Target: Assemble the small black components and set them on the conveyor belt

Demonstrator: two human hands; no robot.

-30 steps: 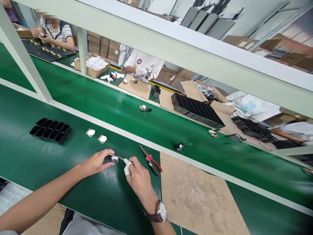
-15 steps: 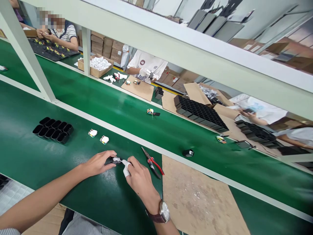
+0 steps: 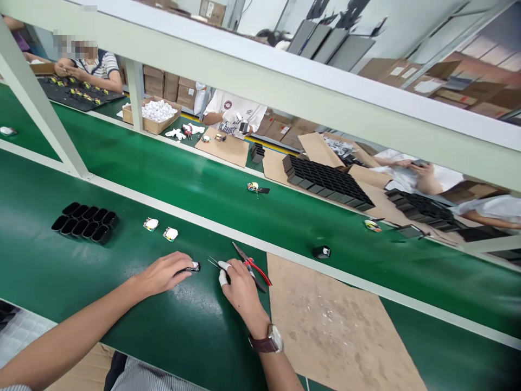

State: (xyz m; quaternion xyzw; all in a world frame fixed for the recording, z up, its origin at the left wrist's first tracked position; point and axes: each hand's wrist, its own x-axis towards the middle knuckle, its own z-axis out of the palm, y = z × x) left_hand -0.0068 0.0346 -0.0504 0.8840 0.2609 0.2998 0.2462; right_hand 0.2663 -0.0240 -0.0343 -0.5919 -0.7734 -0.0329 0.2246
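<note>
While flat on matte green belt: L hand w/ small black part.

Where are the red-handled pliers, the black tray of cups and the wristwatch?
red-handled pliers (image 3: 257, 269), head view, on the red handle.
black tray of cups (image 3: 86, 222), head view, on the middle cups.
wristwatch (image 3: 277, 341), head view, on the case.

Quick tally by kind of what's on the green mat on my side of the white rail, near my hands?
Black multi-pocket tray: 1
Small white-topped parts: 2
Small black part under the left hand: 1
Tweezers in the right hand: 1
Red-handled pliers: 1
Cardboard sheet: 1
Total: 7
</note>
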